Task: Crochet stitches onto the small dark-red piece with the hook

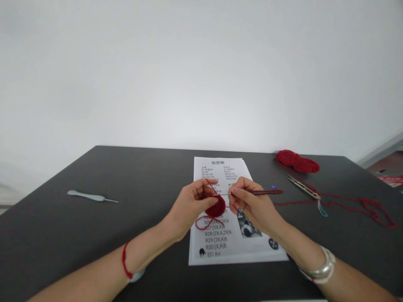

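A small round piece of red crochet is pinched between the thumb and fingers of my left hand, with a strand of red yarn running up over the index finger. My right hand grips a crochet hook with a dark red handle. The hook's thin metal shaft points left and reaches the top edge of the crochet piece. A loose loop of red yarn hangs below the piece. Both hands are above a printed pattern sheet, covering part of its text.
On the dark table, a pale-handled crochet hook lies at left. At right are a red yarn skein, thread snips with a teal cord, a small purple item and trailing red yarn. A white wall stands behind.
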The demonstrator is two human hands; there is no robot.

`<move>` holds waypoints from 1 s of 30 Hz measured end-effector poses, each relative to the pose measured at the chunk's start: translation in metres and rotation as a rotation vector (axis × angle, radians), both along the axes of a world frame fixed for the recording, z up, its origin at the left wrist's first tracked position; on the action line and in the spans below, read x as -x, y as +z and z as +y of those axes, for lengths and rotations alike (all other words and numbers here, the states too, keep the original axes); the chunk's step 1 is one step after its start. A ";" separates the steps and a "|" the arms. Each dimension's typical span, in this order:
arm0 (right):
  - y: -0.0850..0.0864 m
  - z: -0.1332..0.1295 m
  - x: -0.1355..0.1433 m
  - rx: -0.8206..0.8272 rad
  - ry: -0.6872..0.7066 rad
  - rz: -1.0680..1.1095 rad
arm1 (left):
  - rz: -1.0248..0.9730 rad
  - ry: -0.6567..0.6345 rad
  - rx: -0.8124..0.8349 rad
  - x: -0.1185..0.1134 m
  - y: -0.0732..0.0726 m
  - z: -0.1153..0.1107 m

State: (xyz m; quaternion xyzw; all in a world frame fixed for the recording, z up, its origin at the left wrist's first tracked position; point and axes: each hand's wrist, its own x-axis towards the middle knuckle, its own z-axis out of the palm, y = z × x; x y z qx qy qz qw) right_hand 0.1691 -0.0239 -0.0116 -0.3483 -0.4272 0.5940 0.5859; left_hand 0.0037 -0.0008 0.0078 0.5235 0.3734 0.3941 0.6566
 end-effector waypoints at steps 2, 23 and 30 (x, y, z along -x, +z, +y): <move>-0.002 0.002 -0.005 -0.023 0.017 -0.044 | 0.007 0.007 -0.004 0.000 0.000 0.000; -0.004 -0.015 0.001 -0.873 -0.251 -1.010 | 0.074 0.135 -0.091 0.001 -0.003 0.002; -0.010 -0.020 0.011 -0.988 -0.299 -1.123 | 0.121 0.174 -0.142 -0.002 -0.008 -0.001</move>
